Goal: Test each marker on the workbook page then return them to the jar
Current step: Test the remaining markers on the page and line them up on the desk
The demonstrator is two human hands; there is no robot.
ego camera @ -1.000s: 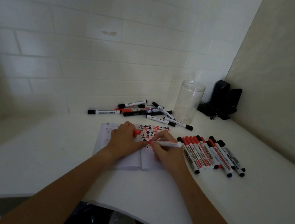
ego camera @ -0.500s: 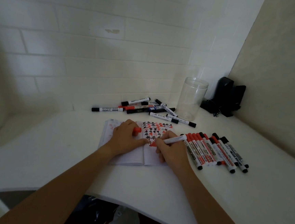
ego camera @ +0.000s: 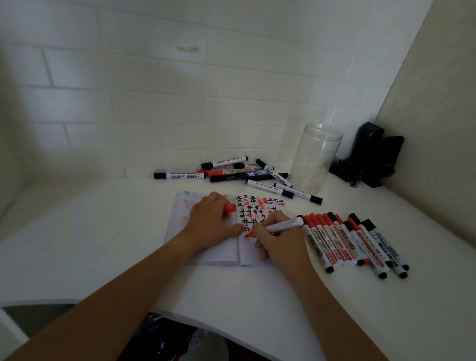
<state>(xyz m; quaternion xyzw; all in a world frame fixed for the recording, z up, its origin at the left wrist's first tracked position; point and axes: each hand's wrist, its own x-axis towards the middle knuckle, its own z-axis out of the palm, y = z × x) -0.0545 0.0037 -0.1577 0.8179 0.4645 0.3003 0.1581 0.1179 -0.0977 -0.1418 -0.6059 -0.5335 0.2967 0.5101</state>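
Note:
An open workbook (ego camera: pixel 216 253) lies on the white table, its right page covered with red and black marks. My right hand (ego camera: pixel 279 243) grips an uncapped red marker (ego camera: pixel 283 225) with its tip on the page. My left hand (ego camera: pixel 213 224) rests on the workbook's left page and holds the red cap (ego camera: pixel 230 208) between its fingers. A clear jar (ego camera: pixel 316 158) stands upright behind the workbook, with no markers in it.
A row of several red and black markers (ego camera: pixel 352 242) lies right of the workbook. A loose pile of markers (ego camera: pixel 240 173) sits at the back by the tiled wall. Black devices (ego camera: pixel 374 155) stand in the right corner. The table's front edge (ego camera: pixel 246 336) curves near me.
The marker's rear end has swung up and to the right while its tip stayed on the page. My left hand has kept its place on the workbook.

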